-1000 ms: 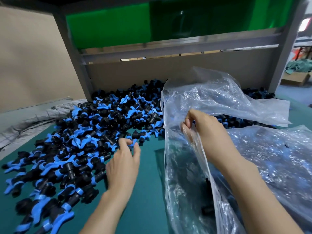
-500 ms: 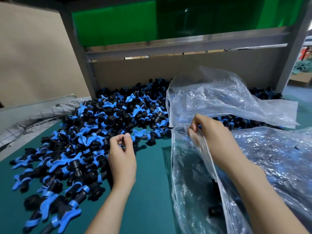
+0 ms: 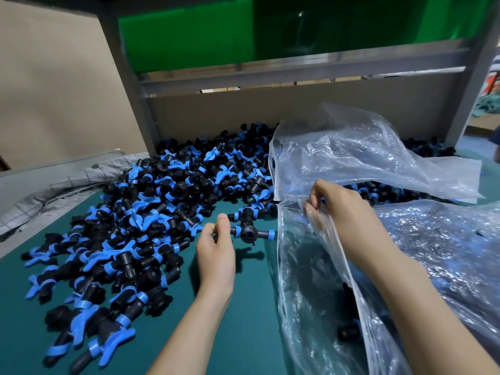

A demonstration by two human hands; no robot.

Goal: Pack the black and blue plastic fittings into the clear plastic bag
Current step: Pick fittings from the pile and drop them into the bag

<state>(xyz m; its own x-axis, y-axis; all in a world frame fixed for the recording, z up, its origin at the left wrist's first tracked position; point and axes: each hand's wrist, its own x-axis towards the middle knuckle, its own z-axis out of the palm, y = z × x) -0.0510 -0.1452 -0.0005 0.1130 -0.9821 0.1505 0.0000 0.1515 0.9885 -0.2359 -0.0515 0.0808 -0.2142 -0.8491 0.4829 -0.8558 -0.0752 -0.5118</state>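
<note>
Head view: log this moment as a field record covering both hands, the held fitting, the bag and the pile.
left hand: pinches one end of a fitting, held above the green mat
right hand: pinches the clear bag at its edge, holding the mouth open
pile: loose fittings on the mat, left of the bag
inside bag: a few dark fittings show through

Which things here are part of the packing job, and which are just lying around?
Job: left hand pinching a fitting; pile of fittings; right hand holding the clear plastic bag.
Lying about: grey cloth; cardboard panel; green board.
</note>
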